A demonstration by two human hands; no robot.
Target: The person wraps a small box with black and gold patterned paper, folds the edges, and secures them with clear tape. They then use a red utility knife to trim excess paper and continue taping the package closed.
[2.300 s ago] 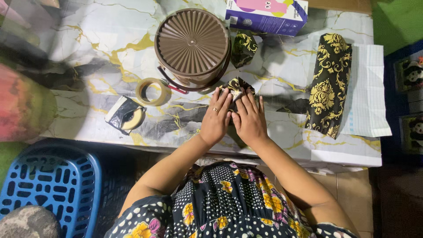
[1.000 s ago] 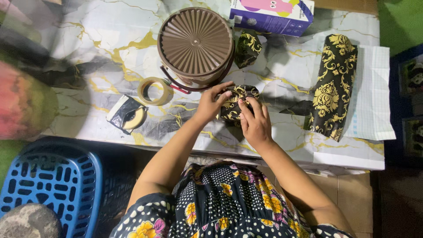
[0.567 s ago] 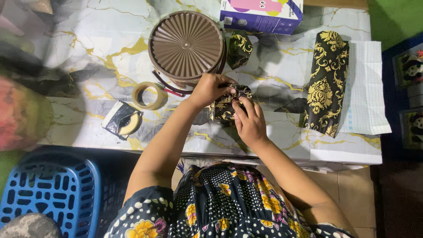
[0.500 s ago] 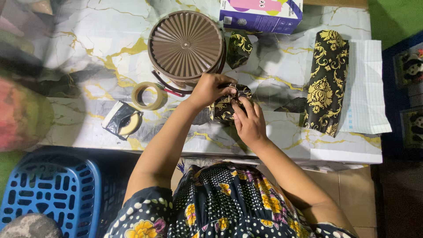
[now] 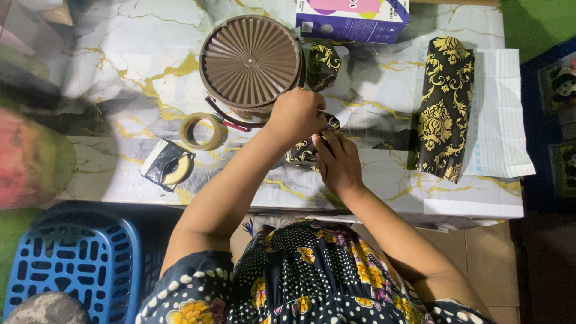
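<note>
Nearest, bottom centre: the person's black floral-print dress (image 5: pixel 312 282); blue plastic basket (image 5: pixel 72 264) lower left. Mid-frame on the white-and-gold marble-look table (image 5: pixel 120 78), the small parcel wrapped in black-and-gold patterned paper (image 5: pixel 303 153) sits under both hands. Right hand (image 5: pixel 339 165) lies flat w/ fingers together, pressing it down; left hand (image 5: pixel 297 114) fingers curl, pinching a paper flap at its top edge. Prob. light, paper thin & crease-prone, slick — best held by the edges/corners. Beyond: beige tape ring (image 5: pixel 201 132), brown ribbed round lid (image 5: pixel 251 60), black-and-gold paper roll (image 5: pixel 444 108) right.

Both hands meet mid-table, left hand (image 5: pixel 297 114) seemingly curled, right hand (image 5: pixel 337 161) flatter.
</note>
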